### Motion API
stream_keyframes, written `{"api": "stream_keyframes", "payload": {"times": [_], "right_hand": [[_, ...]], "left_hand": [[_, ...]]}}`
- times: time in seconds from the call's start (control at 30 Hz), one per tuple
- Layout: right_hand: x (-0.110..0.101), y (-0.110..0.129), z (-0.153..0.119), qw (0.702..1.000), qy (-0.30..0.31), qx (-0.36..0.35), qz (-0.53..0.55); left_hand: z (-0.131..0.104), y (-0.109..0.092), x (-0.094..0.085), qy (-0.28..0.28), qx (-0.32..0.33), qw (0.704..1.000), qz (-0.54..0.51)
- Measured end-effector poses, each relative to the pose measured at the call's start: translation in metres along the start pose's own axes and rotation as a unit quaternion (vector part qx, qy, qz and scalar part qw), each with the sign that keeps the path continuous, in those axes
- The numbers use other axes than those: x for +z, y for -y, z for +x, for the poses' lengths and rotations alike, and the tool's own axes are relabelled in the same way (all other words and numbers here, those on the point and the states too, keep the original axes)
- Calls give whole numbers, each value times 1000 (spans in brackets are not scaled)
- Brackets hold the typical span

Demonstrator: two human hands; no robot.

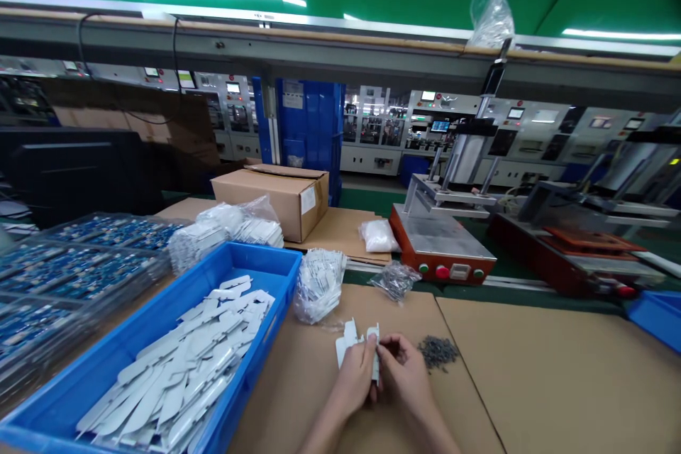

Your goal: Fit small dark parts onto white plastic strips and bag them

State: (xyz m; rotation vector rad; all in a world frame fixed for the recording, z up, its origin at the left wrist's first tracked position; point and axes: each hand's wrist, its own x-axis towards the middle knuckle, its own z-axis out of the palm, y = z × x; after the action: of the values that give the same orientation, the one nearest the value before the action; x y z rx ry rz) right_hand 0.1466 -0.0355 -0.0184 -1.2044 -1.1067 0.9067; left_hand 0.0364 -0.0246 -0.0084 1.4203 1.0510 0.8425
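Observation:
My left hand is closed on a white plastic part, held upright just above the cardboard. My right hand meets it from the right, its thumb and fingertips pinched together against the part's edge. Whatever sits in that pinch is too small to make out. More white plastic pieces show just behind and left of my left hand; whether they lie on the cardboard or are held too, I cannot tell. Beside my right hand is a pile of small dark grey pieces.
A blue bin of white plastic parts stands at left, next to trays of blue circuit boards. Bagged white parts and a bag of dark pieces lie behind my hands. A press and a carton stand farther back.

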Motion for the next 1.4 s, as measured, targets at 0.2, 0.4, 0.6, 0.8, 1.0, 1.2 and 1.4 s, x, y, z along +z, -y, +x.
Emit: {"api": "stream_keyframes", "payload": {"times": [0.2, 0.4, 0.6, 0.8, 1.0, 1.2, 1.4], "right_hand": [[-1, 14, -3, 994, 89, -1, -61], [1, 23, -10, 982, 85, -80, -145], [-1, 25, -8, 978, 83, -101, -163], [-4, 12, -3, 982, 55, -72, -167], [0, -4, -5, 967, 52, -79, -236], [14, -14, -10, 970, 72, -70, -220], [19, -18, -10, 986, 48, -63, -149]], "left_hand": [[2, -6, -6, -67, -27, 997, -5], [2, -6, -8, -58, -1, 998, 9], [2, -4, -5, -35, 12, 999, 36], [4, -13, -24, -143, 48, 974, 172], [4, -10, -43, -211, -48, 900, 378], [17, -4, -29, -212, -71, 933, 282], [32, 1, -26, -235, -91, 957, 144]]}}
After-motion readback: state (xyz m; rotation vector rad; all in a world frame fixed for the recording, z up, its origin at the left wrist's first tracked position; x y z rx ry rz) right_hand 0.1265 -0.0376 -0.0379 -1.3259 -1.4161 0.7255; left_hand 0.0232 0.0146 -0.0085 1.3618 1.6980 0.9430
